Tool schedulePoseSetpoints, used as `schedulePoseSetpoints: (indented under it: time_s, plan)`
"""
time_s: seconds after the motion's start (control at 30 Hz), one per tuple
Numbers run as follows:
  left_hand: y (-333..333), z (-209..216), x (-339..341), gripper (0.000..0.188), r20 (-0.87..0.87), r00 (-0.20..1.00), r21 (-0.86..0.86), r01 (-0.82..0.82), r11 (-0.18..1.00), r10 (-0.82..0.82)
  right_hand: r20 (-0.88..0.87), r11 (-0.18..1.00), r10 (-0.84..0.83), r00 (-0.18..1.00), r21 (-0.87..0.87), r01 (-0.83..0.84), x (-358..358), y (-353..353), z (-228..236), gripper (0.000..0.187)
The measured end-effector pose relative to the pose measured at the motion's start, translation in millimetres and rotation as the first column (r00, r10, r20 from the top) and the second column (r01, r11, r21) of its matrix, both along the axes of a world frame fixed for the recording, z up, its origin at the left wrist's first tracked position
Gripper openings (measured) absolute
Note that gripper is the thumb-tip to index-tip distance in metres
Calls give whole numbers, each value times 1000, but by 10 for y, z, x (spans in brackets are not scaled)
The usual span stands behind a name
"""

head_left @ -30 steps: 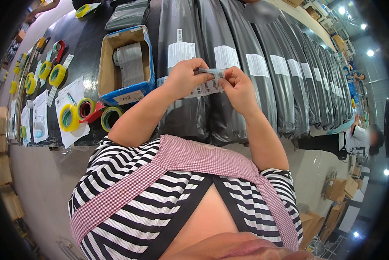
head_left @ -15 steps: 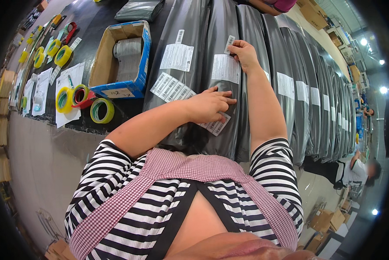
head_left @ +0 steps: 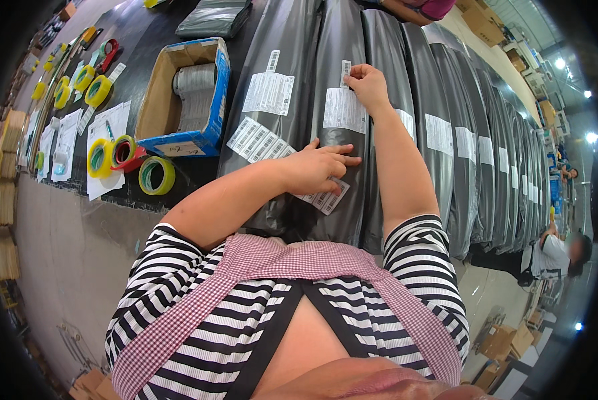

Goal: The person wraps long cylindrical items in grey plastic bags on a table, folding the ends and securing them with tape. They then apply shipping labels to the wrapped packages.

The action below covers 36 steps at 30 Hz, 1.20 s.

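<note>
My right hand [head_left: 370, 87] pinches the edge of a small barcode sticker [head_left: 346, 73] between thumb and fingertips. The sticker stands upright against a long grey plastic-wrapped package [head_left: 342, 30], just above its white printed label [head_left: 345, 110]. My left hand [head_left: 318, 168] lies on the same package with its fingers spread, below that label. Under this hand runs a sheet of barcode stickers [head_left: 259, 140], reaching across to the neighbouring package [head_left: 252, 67] on the left; my palm hides its middle. That neighbour bears a printed label [head_left: 269, 93] and a small barcode sticker [head_left: 273, 61].
More wrapped packages [head_left: 439, 180] stand in a row to the right. A blue cardboard box [head_left: 209, 137] holds a label roll [head_left: 196, 90]. Yellow tape rolls [head_left: 157, 176] and papers [head_left: 110, 150] lie left on the black table. Another person's arm [head_left: 406, 10] shows at the far side.
My right hand has moved slightly left and down, bringing the sticker from a tilt to upright above the label. My left hand stays spread on the package, its fingers shifted slightly.
</note>
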<state>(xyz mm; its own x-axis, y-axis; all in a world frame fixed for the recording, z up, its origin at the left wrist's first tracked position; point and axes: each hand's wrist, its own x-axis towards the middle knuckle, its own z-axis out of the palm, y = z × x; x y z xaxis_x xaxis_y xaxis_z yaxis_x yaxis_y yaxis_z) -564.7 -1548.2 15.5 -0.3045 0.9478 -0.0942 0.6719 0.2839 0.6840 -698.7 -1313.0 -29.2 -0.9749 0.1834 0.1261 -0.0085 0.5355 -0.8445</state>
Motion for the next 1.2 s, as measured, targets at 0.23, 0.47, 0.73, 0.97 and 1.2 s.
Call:
schedulePoseSetpoints:
  time_s: [0.23,0.47,0.73,0.97,1.2]
  plan:
    - [-34,-33,-9,20,-8,1000,8,5,1000,-5,-46,948,-22,999,317,35,187,-190,315,66]
    - [-11,7,30,18,24,1000,10,4,1000,-5,-11,928,-227,974,300,220,-359,-11,253,85]
    - [-40,101,-99,23,209,919,243,-379,893,333,51,967,74,996,-249,-59,395,101,525,52]
    - [402,310,-19,45,327,819,461,-574,677,472,56,832,253,966,-523,-187,2057,-58,842,18]
    - [804,354,81,29,319,809,348,-585,733,494,26,953,141,990,-274,-128,2234,347,779,13]
